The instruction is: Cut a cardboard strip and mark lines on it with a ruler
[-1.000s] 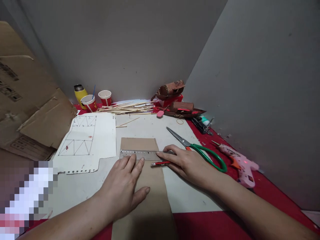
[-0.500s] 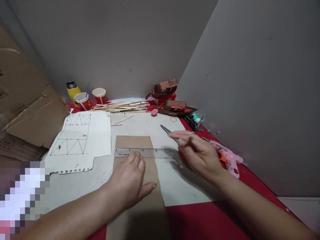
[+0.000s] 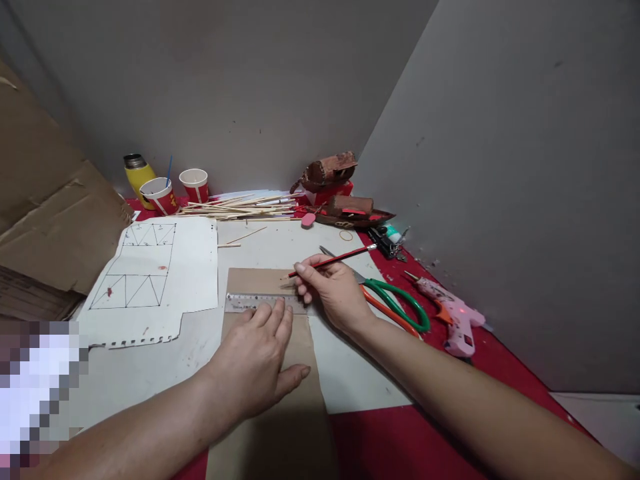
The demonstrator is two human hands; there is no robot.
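The left hand [image 3: 250, 360] lies flat, its fingers close together upon the ruler [image 3: 243, 303] and the thumb spread apart. The ruler is under these fingertips, across the cardboard strip [image 3: 253, 278]. The fingers of the right hand [image 3: 337, 293] are clamped on the pencil [image 3: 333, 262], whose tip points to the left, above the cardboard. The scissors [image 3: 400, 299] lie just beside the right hand's fingers, to their right.

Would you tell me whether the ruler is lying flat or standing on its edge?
Flat: the ruler shows its broad, marked face upward on the cardboard, with fingers of the left hand resting on it.
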